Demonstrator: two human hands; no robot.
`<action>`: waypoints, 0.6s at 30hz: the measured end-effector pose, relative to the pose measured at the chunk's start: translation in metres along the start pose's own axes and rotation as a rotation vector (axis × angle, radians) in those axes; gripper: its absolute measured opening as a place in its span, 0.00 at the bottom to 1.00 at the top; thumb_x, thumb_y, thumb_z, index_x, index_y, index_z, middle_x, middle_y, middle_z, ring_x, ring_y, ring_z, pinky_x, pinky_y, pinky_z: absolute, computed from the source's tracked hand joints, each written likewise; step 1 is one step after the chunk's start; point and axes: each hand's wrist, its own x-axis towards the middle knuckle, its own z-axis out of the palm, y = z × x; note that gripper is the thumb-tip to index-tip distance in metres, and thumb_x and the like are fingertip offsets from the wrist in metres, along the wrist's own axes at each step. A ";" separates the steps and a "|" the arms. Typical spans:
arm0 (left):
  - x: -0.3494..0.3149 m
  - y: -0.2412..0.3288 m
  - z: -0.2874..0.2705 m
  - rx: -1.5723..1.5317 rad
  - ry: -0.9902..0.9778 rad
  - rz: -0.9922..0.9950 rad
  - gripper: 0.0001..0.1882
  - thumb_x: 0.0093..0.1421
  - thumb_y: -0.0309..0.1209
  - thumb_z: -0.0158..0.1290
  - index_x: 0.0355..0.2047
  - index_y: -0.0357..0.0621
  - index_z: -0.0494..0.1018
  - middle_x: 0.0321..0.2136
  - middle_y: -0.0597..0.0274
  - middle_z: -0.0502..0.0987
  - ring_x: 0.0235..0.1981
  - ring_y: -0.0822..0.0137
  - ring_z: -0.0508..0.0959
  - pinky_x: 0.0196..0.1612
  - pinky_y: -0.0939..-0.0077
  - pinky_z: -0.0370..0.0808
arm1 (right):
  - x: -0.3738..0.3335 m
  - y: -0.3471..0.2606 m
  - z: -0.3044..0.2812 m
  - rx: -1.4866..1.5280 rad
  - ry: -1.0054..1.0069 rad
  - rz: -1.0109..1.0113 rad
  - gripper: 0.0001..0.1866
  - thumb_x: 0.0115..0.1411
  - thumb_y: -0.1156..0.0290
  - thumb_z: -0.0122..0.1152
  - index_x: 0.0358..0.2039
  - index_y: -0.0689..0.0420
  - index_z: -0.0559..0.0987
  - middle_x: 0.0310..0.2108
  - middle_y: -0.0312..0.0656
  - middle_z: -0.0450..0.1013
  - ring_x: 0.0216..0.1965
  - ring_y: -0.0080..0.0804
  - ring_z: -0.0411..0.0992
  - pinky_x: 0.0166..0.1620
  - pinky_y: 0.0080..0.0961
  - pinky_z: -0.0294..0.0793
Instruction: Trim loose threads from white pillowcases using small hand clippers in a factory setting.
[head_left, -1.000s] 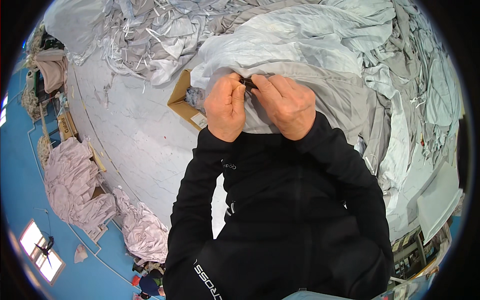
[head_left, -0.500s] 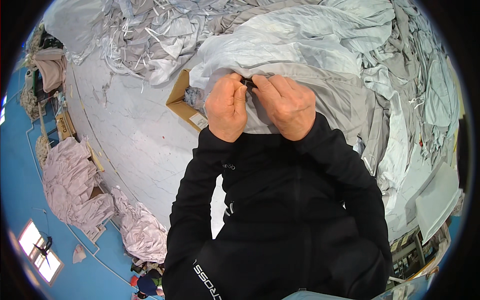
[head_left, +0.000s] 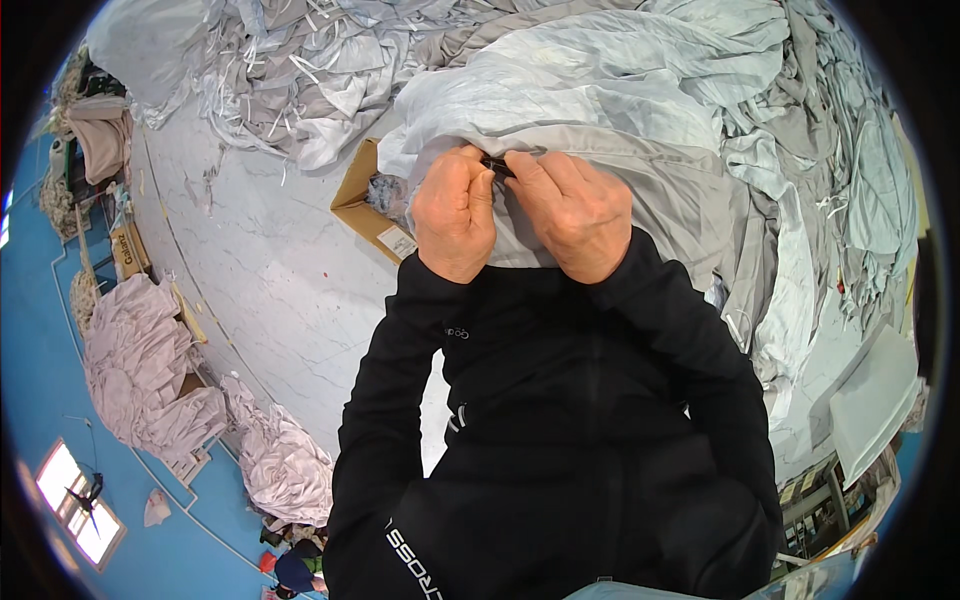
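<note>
Object (head_left: 497, 167), small and dark, between both hands (head_left: 454, 218) (head_left: 575, 212), close together at grey fabric (head_left: 680, 195), fingers curled, exact grip hidden.

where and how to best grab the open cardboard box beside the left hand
Probably grip the cardboard box at its left corner, coming from the left: that corner juts outward with exposed wall edges to pinch, while the left hand blocks the view of its right side.
</note>
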 end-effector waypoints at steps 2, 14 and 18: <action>-0.001 -0.001 0.001 -0.007 0.002 -0.006 0.03 0.59 0.22 0.54 0.30 0.40 0.70 0.30 0.53 0.76 0.28 0.52 0.75 0.32 0.65 0.72 | 0.000 0.001 0.000 -0.011 -0.003 -0.019 0.16 0.49 0.73 0.63 0.41 0.57 0.78 0.27 0.35 0.69 0.26 0.29 0.72 0.26 0.24 0.72; 0.001 0.000 0.001 -0.003 0.016 0.015 0.03 0.59 0.21 0.54 0.31 0.39 0.71 0.33 0.51 0.78 0.30 0.52 0.77 0.34 0.66 0.74 | 0.000 0.003 0.001 -0.020 -0.032 -0.011 0.14 0.49 0.74 0.63 0.39 0.56 0.78 0.26 0.35 0.68 0.26 0.29 0.72 0.26 0.25 0.71; 0.001 0.001 -0.005 -0.111 0.031 -0.078 0.03 0.63 0.22 0.52 0.30 0.38 0.71 0.35 0.54 0.80 0.30 0.61 0.78 0.34 0.72 0.75 | 0.001 0.002 -0.004 0.080 -0.016 0.064 0.17 0.48 0.74 0.70 0.41 0.54 0.79 0.25 0.36 0.70 0.24 0.33 0.72 0.27 0.27 0.71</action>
